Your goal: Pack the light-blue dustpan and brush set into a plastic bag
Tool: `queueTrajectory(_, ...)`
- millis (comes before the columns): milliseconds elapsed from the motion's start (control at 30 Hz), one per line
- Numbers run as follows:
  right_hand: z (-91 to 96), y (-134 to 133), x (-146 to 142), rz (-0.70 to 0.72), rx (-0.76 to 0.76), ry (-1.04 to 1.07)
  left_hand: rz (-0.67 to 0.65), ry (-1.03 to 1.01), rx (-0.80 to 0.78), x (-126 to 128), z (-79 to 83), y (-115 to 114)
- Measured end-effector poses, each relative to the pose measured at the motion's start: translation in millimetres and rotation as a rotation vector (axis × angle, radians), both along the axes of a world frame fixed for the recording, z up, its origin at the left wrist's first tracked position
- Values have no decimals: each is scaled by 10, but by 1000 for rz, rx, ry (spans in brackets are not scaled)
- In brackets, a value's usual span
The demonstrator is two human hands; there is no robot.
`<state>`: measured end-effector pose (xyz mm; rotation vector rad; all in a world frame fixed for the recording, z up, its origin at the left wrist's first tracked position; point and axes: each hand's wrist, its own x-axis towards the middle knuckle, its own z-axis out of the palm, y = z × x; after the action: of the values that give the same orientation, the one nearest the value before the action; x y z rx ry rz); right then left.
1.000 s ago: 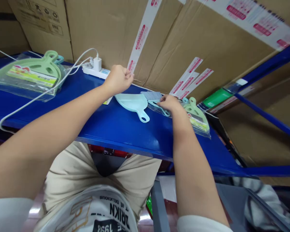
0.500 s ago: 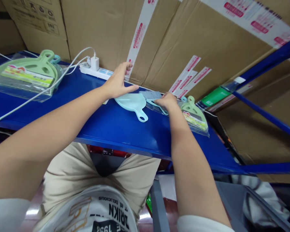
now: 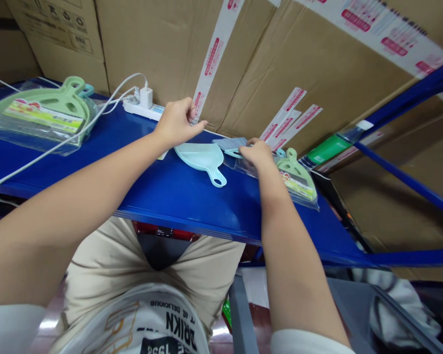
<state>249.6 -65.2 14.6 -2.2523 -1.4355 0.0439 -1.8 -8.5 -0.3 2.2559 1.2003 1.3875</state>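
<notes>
In the head view, you sit at a blue shelf [image 3: 195, 206] with both arms stretched forward. Your left hand [image 3: 179, 121] is loosely half-curled, thumb out, with nothing visible in its grasp, near the back left edge of a pale blue dustpan [image 3: 202, 156]. The dustpan lies mid-shelf, its looped handle angled toward you and to the right. Just right of it, your right hand [image 3: 256, 151] has its fingers closed on a small blue brush [image 3: 230, 143], bristles pointing toward the cardboard [image 3: 169, 49] behind. Bagged green dustpan sets lie at far left [image 3: 40, 109] and beside your right wrist [image 3: 297, 174].
</notes>
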Motion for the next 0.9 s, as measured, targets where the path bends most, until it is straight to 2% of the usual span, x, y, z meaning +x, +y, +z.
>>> queueTrajectory(100, 99, -51, -74, -16, 36, 106, 46, -10, 34, 1, 89, -78)
queueTrajectory(233, 177, -104, -139, -4, 158, 376, 10, 9, -6, 41, 134, -114)
queueTrajectory(333, 176, -101, -142, 86, 247, 501, -7, 9, -24, 39, 93, -72)
queueTrajectory(400, 162, -83, -142, 168, 241, 546, -7, -2, -28, 13, 44, -22)
queueTrajectory(533, 130, -48, -193, 224, 307, 487, -7, -59, -64, -26, -36, 85)
queueTrajectory(633, 112, -36, -248, 232, 361, 395, -20, -155, -150, 5, -71, 166)
queueTrajectory(767, 97, -41, -305, 251, 164, 247, -87, -222, -305, 64, -127, 252)
queueTrajectory(900, 68, -60, -352, 240, 31, 112, -130, -170, -367, 79, -157, 239)
